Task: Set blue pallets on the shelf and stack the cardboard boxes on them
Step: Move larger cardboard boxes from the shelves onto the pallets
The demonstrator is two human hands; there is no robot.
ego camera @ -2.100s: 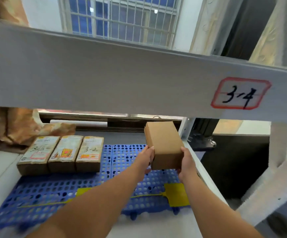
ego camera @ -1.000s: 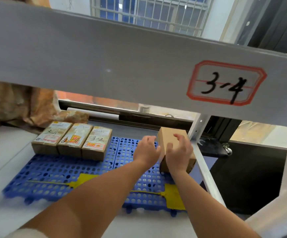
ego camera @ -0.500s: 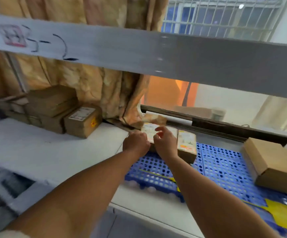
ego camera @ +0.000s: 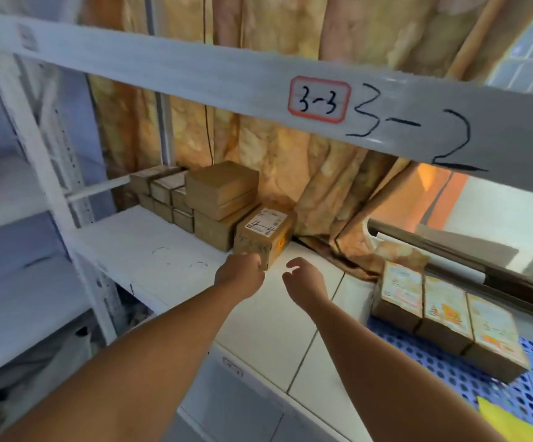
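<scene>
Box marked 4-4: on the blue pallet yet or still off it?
Off. The box marked 4-4 sits on the bare white shelf beside the stack; the blue pallet lies further right. Left hand reaches its corner.

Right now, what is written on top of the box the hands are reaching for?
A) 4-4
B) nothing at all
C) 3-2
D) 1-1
A: the box nearest the left hand and the right hand has "4-4" handwritten in dark marker across its top label; the left hand is at its front corner, the right hand open beside it.
</scene>
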